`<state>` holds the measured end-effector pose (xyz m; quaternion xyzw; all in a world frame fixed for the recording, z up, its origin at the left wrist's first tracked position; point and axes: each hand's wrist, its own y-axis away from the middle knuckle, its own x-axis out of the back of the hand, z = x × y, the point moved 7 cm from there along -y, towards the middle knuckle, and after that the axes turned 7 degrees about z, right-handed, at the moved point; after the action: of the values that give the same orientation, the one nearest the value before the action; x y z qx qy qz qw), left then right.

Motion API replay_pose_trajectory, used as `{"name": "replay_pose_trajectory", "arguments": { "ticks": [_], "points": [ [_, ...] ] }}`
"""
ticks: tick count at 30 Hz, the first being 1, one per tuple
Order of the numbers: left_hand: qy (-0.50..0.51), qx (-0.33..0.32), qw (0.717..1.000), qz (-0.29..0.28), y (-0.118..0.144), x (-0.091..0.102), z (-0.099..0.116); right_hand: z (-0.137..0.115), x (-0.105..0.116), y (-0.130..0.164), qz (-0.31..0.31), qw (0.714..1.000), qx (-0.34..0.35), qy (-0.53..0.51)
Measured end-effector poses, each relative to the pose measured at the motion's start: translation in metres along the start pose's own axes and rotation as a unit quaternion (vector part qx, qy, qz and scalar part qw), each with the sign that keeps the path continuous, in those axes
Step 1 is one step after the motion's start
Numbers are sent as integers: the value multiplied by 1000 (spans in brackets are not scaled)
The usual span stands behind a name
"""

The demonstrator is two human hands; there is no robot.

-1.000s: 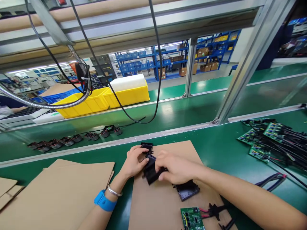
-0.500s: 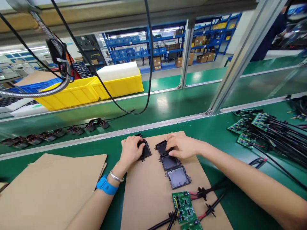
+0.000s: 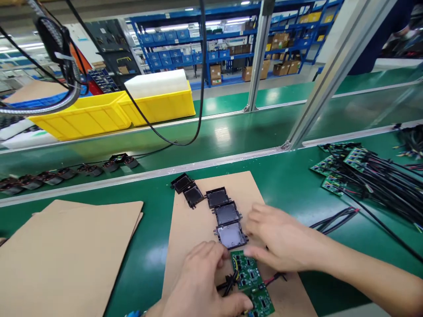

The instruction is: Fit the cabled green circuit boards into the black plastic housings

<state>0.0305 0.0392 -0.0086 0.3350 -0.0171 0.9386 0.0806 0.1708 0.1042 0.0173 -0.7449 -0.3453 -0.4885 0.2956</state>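
Electronics workshop, circuit boards [image 3: 250, 272], green workbench [image 3: 152, 237], blue shelving [image 3: 231, 57]

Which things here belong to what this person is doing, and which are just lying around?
Seemingly part of the job:
green circuit boards, by the left hand and right hand
black cases
cardboard sheet beneath the boards

Seemingly just lying around:
yellow bins
round metal parts
wired boards piled at right, perhaps spares

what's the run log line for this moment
left hand: at circuit boards | right hand: same boards | circuit boards: on cardboard | black casings: beyond
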Motion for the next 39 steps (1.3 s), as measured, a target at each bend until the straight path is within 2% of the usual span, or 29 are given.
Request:
{"name": "replay_pose_trajectory", "arguments": {
  "ticks": [2, 4, 7, 9, 11, 13, 15, 17, 19, 21, 24, 26, 29, 33, 39],
  "points": [
    [20, 15, 1000, 12, 7, -6, 0, -5, -5, 19, -24, 999, -13, -44],
    [52, 19, 998, 32, 8, -3, 2, -9, -3, 28, 8, 994, -25, -105],
    [94, 21, 995, 30, 4, 5, 9, -9, 8, 28, 69, 981, -50, -175],
    [100, 31, 994, 15, -2, 9, 13, -6, 13, 24, 65, 975, -74, -199],
    [81, 41, 996, 26, -10, 13, 15, -4, 13, 17, 39, 969, -105, -221],
    [43, 46, 996, 62, -20, 17, 15, -4, 10, 7, 35, 969, -132, -204],
    [9, 47, 994, 99, -29, 18, 14, -12, 6, -6, 53, 983, -142, -104],
    [3, 48, 993, 112, -38, 17, 13, -29, -1, -19, 49, 993, -104, 27],
    [15, 52, 993, 107, -44, 16, 11, -45, -7, -29, 24, 994, -44, 97],
    [29, 64, 993, 93, -46, 17, 7, -49, -4, -32, 14, 996, -2, 87],
    [28, 88, 994, 61, -41, 19, 0, -33, 8, -31, 4, 999, 39, 22],
    [-11, 87, 996, 27, -35, 18, -4, -17, 9, -31, -24, 997, 67, -14],
    [-106, 48, 993, 0, -28, 12, -9, -3, -3, -34, -70, 992, 98, -43],
    [-189, 2, 982, -3, -25, 3, -18, 1, -22, -40, -79, 990, 112, -36],
    [-206, -46, 977, 28, -25, 1, -20, 1, -34, -38, -37, 995, 87, 41]
  ]
}}
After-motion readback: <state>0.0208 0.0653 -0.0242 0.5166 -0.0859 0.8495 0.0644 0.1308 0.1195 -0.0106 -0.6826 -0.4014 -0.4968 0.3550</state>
